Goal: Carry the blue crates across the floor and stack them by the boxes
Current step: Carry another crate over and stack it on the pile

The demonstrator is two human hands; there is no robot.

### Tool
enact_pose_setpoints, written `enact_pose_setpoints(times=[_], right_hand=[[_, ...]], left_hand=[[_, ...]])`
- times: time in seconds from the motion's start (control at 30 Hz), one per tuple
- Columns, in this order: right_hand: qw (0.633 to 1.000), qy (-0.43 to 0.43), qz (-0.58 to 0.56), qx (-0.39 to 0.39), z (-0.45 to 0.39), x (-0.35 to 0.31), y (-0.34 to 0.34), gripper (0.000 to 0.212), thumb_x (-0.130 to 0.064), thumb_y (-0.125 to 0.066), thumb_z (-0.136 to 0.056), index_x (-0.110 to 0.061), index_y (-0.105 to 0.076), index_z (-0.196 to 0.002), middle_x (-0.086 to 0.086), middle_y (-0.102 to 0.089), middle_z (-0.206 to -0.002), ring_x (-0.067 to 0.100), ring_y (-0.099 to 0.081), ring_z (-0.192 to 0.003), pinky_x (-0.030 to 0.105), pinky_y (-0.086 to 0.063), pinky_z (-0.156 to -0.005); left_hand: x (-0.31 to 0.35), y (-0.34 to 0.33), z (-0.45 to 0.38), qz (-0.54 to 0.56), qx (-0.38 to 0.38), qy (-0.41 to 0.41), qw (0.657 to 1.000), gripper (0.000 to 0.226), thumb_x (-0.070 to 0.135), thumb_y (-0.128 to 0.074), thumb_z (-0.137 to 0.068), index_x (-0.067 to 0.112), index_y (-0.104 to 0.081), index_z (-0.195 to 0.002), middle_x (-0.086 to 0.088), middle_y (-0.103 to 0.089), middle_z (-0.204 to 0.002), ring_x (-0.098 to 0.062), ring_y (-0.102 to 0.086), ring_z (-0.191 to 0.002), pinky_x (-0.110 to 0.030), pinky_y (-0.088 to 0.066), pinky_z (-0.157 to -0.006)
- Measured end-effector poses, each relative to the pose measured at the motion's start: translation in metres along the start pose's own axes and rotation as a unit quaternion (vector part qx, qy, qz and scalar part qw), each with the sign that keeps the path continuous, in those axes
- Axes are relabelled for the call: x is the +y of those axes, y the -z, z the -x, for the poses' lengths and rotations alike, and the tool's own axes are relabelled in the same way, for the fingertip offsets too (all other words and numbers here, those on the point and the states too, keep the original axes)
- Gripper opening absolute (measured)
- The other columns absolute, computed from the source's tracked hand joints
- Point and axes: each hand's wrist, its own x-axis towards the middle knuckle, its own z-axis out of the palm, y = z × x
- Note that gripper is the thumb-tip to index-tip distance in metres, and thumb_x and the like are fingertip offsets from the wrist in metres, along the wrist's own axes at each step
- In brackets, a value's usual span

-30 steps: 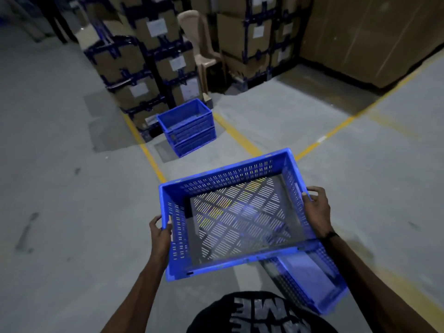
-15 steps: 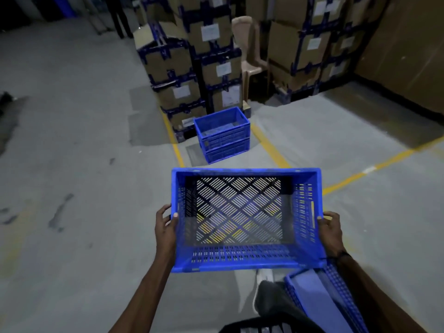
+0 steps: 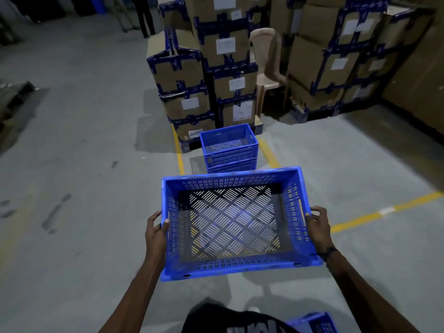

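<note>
Ahead, the stacked boxes (image 3: 211,75) back a crate stack (image 3: 229,147) on the floor. An empty blue crate (image 3: 234,222) is held level, gripped at its ends by left hand (image 3: 156,233) and right hand (image 3: 318,227); misaligned lowering could topple that stack.

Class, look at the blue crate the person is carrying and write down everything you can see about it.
The carried crate is a rectangular blue crate that looks like moulded plastic, open-topped and empty. Its walls are pierced with rows of small slots, and its base is a lattice of diagonal slits through which the grey floor shows. It is held off the floor, roughly level, long side across the body. The left hand grips its left wall and the right hand its right wall. Nothing else touches it.
</note>
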Motion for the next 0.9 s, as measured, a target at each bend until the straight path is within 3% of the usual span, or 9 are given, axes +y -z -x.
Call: enact_pose_setpoints(times=[0.13, 0.27, 0.4, 0.5, 0.7, 0.9], right_hand=[[1.000, 0.009, -0.001, -0.018, -0.048, -0.019, -0.010, 0.019, -0.013, -0.051, -0.099, -0.022, -0.047, -0.115, 0.001, -0.063, -0.081, 0.029, -0.057, -0.068, 0.036, -0.045, -0.064], [1.000, 0.008, -0.001, -0.021, -0.101, -0.024, -0.027, 0.020, -0.017, -0.053, -0.098, -0.035, -0.050, -0.108, 0.002, -0.065, -0.087, 0.031, -0.063, -0.071, 0.043, -0.051, -0.067], [0.999, 0.007, 0.029, -0.022, -0.166, -0.027, -0.055, 0.030, -0.020, -0.055, -0.097, -0.049, -0.049, -0.097, 0.008, -0.065, -0.094, 0.037, -0.065, -0.078, 0.051, -0.052, -0.071], [0.999, 0.006, 0.030, -0.025, -0.216, -0.040, -0.079, 0.029, -0.020, -0.056, -0.097, -0.048, -0.049, -0.097, 0.012, -0.067, -0.096, 0.039, -0.065, -0.080, 0.055, -0.052, -0.073], [0.999, -0.014, 0.044, -0.020, -0.309, -0.087, -0.113, 0.029, -0.019, -0.055, -0.096, -0.047, -0.048, -0.094, 0.008, -0.069, -0.089, 0.038, -0.065, -0.074, 0.054, -0.053, -0.069], [0.998, -0.021, 0.054, -0.007, -0.393, -0.122, -0.139, 0.022, -0.021, -0.055, -0.097, -0.041, -0.049, -0.101, 0.013, -0.070, -0.093, 0.036, -0.067, -0.082, 0.052, -0.054, -0.078]], left_hand=[[0.013, -0.028, -0.026, 0.005, 0.012, 0.013, 1.000, 0.033, 0.010, -0.058, -0.102, 0.022, -0.055, -0.132, -0.018, -0.069, -0.091, -0.008, -0.070, -0.061, -0.026, -0.055, -0.053], [0.016, -0.056, -0.063, 0.012, 0.023, 0.037, 0.999, 0.036, 0.013, -0.059, -0.101, 0.021, -0.055, -0.136, -0.025, -0.070, -0.100, -0.027, -0.070, -0.075, -0.037, -0.056, -0.067], [0.020, -0.087, -0.112, 0.022, 0.037, 0.056, 0.998, 0.036, 0.013, -0.060, -0.101, 0.020, -0.055, -0.137, -0.027, -0.070, -0.103, -0.032, -0.069, -0.079, -0.043, -0.057, -0.072], [0.029, -0.113, -0.157, 0.029, 0.039, 0.069, 0.996, 0.036, 0.012, -0.058, -0.102, 0.018, -0.054, -0.137, -0.022, -0.071, -0.094, -0.029, -0.069, -0.073, -0.042, -0.057, -0.069], [0.069, -0.175, -0.251, 0.024, 0.029, 0.065, 0.997, 0.029, 0.010, -0.055, -0.103, 0.019, -0.055, -0.131, -0.010, -0.068, -0.088, -0.005, -0.069, -0.056, -0.026, -0.056, -0.049], [0.101, -0.231, -0.338, 0.016, 0.029, 0.077, 0.996, 0.032, 0.010, -0.060, -0.101, 0.018, -0.057, -0.132, -0.012, -0.066, -0.090, -0.016, -0.065, -0.069, -0.030, -0.055, -0.059]])
